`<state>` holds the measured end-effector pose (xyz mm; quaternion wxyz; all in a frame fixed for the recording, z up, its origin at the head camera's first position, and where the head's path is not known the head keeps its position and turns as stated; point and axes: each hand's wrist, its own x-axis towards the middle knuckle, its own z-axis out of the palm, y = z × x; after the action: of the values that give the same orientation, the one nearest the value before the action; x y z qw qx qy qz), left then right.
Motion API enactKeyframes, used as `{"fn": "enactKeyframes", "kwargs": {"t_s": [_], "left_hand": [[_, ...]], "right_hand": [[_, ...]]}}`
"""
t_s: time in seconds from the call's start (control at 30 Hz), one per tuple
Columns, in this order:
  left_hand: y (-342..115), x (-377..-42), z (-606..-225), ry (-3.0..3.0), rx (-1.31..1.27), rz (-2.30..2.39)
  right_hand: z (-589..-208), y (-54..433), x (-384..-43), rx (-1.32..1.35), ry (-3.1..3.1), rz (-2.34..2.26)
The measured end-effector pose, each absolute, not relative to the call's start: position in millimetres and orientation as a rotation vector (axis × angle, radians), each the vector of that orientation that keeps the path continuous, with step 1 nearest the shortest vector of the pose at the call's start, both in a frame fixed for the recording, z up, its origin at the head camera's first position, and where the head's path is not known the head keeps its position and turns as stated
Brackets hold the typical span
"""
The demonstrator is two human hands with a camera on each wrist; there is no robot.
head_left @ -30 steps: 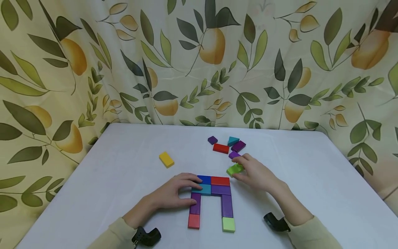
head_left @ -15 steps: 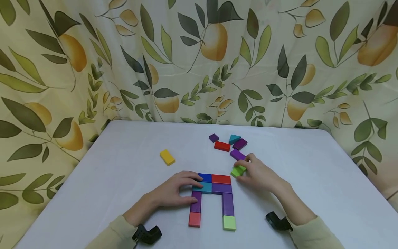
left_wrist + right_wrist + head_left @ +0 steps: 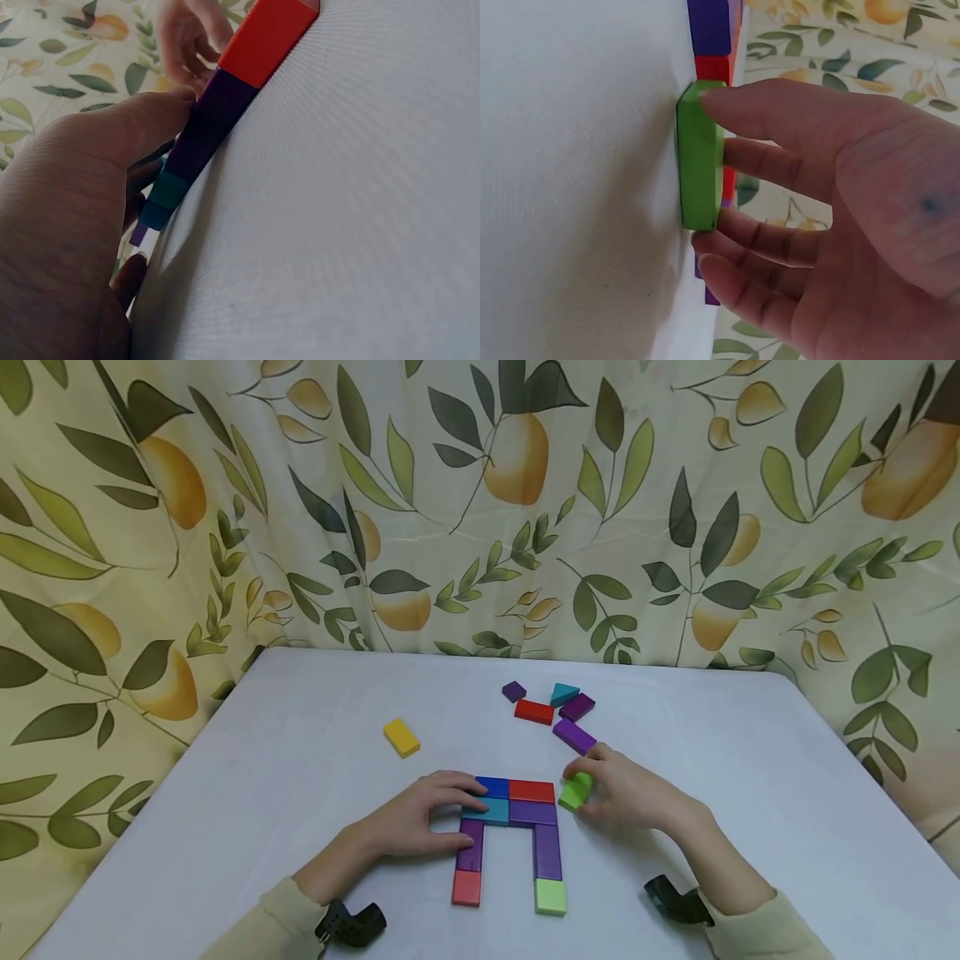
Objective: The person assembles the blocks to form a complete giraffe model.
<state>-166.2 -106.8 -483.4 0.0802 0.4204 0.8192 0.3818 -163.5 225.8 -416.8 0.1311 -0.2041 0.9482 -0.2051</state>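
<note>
My right hand [image 3: 630,789] pinches a bright green block [image 3: 576,792] between thumb and fingers, right of the flat block figure's top corner. In the right wrist view, that green block [image 3: 699,157] stands close to the white surface, with the thumb at one end. My left hand [image 3: 408,818] rests on the figure's left side. Its fingertips lie on a blue block [image 3: 495,786] and a teal block [image 3: 497,812], its thumb on a purple block [image 3: 471,853]. A red block [image 3: 532,791] and another purple block [image 3: 533,813] complete the top rows.
The figure's legs end in a red block [image 3: 467,888] and a light green block [image 3: 551,897]. Behind lie a purple block [image 3: 574,736], a red block [image 3: 534,712], a teal triangle [image 3: 564,694] and other purple pieces. A yellow block [image 3: 402,738] lies left. A patterned curtain [image 3: 465,527] hangs behind the table.
My right hand has drawn the green block nearer to me and turned it, away from the purple block behind, which shows more fully. My left hand stays on the figure.
</note>
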Motion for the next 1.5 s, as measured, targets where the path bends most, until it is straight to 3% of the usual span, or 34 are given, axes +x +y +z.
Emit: {"fn": "enactKeyframes", "kwargs": {"t_s": [0.67,1.5], "left_hand": [[-106,-164,-484,2.448,1.235,1.143],[-107,-165,-482,2.445,1.228,1.164]], "right_hand": [[-412,228,-163,-0.644,2.749,-0.638],[-426,244,-203,-0.617,2.86,-0.844]]}}
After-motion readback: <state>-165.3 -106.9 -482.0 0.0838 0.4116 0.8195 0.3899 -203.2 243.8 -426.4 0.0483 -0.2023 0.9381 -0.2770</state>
